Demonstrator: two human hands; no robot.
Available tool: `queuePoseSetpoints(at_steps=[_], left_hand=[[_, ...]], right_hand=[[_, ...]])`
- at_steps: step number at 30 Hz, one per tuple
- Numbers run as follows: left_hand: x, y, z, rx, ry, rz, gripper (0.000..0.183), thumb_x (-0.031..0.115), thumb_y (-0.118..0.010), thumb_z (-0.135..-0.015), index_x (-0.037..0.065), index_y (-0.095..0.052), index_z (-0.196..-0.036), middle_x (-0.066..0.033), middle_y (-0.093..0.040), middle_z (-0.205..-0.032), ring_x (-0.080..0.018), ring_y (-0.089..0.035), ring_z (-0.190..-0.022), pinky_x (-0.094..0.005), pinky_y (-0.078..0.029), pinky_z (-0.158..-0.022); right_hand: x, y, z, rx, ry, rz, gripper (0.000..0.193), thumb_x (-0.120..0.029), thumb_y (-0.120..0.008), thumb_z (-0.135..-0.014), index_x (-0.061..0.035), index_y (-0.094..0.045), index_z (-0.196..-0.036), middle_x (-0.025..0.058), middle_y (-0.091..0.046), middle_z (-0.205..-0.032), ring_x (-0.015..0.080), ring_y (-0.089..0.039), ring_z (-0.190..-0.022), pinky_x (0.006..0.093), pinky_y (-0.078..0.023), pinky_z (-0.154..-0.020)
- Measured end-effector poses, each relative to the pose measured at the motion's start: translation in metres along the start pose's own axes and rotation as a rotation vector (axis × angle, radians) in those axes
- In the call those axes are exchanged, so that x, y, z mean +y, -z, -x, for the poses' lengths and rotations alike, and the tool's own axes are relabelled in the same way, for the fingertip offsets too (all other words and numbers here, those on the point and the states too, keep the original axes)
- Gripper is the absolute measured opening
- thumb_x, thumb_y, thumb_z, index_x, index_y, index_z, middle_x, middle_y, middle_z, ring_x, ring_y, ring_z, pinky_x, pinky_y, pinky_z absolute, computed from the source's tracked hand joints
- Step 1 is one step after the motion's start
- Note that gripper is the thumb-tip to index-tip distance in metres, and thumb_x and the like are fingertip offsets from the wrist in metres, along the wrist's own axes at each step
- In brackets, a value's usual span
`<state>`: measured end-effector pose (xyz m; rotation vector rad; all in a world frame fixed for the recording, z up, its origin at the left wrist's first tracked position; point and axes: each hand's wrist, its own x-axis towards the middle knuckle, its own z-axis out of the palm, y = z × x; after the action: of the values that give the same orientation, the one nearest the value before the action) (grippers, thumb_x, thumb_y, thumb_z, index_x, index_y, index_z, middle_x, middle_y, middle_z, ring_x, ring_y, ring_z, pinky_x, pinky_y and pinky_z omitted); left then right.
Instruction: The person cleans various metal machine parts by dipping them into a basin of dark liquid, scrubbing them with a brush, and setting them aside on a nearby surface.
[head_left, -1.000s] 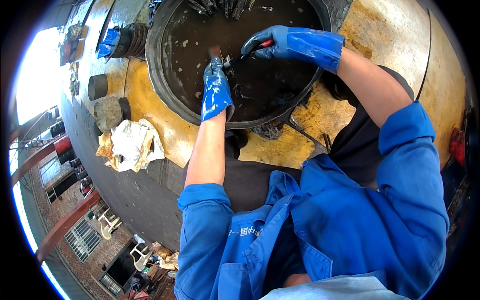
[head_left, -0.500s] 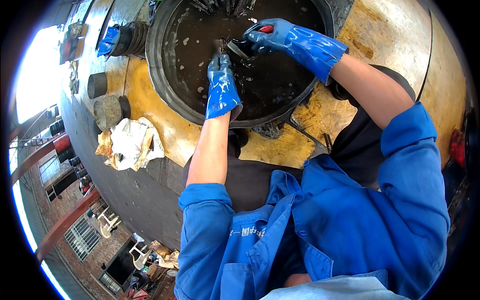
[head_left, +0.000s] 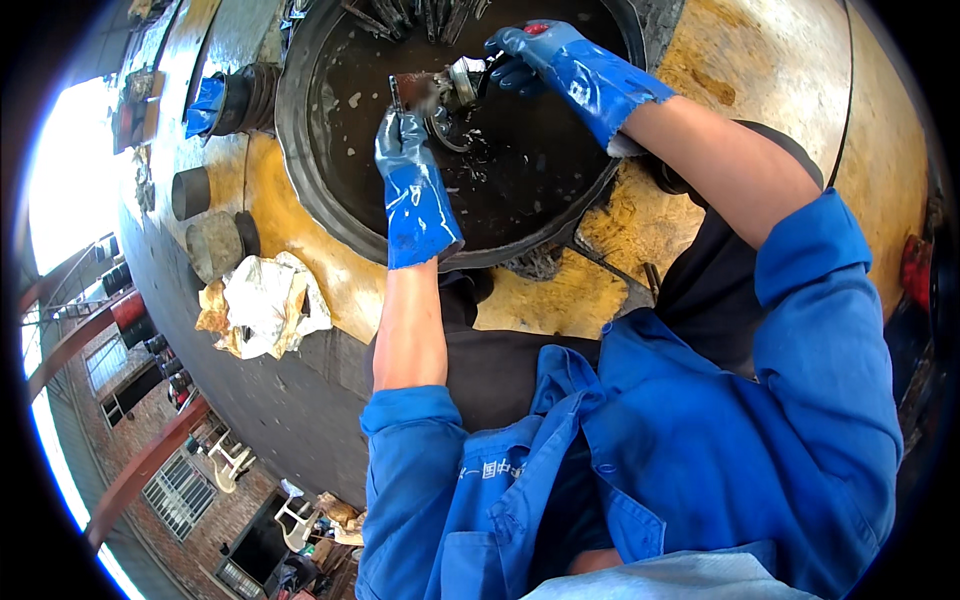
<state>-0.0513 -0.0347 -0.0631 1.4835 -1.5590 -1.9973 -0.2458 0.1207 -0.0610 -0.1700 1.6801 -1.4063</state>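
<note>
Both my hands wear wet blue rubber gloves and are over a wide dark basin (head_left: pixel 292 160) of murky brown liquid. Pinched in my left hand (head_left: pixel 404 145) is a small flat part (head_left: pixel 412 90) with a reddish-brown face, upright above the liquid. My right hand (head_left: pixel 545 55) is curled around a tool with a red handle (head_left: pixel 537 28); its fingers hide most of the grip. A shiny rounded metal piece (head_left: pixel 465 80) shows between the hands, probably the tool's head, close to the part. Motion blur and splashing hide whether they touch.
Several long dark metal pieces (head_left: pixel 440 18) stick up at the basin's far side. To its left are a stack of dark cups with blue material (head_left: pixel 207 105), short cylinders (head_left: pixel 192 193), and a crumpled white cloth (head_left: pixel 275 300). Yellow-stained metal plates (head_left: pixel 720 80) lie around the basin.
My left hand has shifted left, raising the part so its reddish-brown face shows. My right hand has moved slightly right and up, and the shiny metal piece now shows between the hands.
</note>
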Motion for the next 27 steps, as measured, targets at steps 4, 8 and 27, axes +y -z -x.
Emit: queuePoseSetpoints(at_steps=[4, 8, 27], left_hand=[[0.001, 0.012, -0.014, -0.099, -0.551, -0.017, 0.035, 0.017, -0.057, -0.103, 0.005, -0.060, -0.135, -0.0055, -0.061, -0.107, -0.0197, -0.051, -0.101, -0.0338, -0.035, -0.091], [0.006, 0.021, -0.030, -0.094, -0.757, 0.000, 0.030, 0.018, -0.058, -0.102, 0.004, -0.064, -0.129, 0.0016, -0.061, -0.089, -0.0101, -0.052, -0.081, -0.0260, -0.041, -0.071], [-0.031, 0.078, -0.031, -0.004, 0.029, 0.357, 0.035, 0.024, -0.057, -0.100, 0.005, -0.065, -0.127, -0.0052, -0.067, -0.103, -0.0210, -0.062, -0.087, -0.0360, -0.050, -0.074]], right_hand=[[0.001, 0.006, -0.003, -0.020, -0.032, -0.133, 0.036, -0.037, -0.055, -0.102, -0.0107, -0.070, -0.121, 0.0097, -0.076, -0.101, 0.0183, -0.073, -0.079, 0.0366, -0.057, -0.069], [0.006, 0.002, 0.016, -0.079, -0.059, -0.252, 0.037, -0.036, -0.053, -0.102, -0.0076, -0.068, -0.120, 0.0107, -0.076, -0.103, 0.0180, -0.072, -0.081, 0.0359, -0.056, -0.073], [-0.033, 0.009, -0.022, 0.113, 0.280, 0.006, 0.034, -0.038, -0.071, -0.095, -0.0047, -0.076, -0.098, 0.0034, -0.074, -0.079, 0.0098, -0.066, -0.063, 0.0262, -0.050, -0.054]])
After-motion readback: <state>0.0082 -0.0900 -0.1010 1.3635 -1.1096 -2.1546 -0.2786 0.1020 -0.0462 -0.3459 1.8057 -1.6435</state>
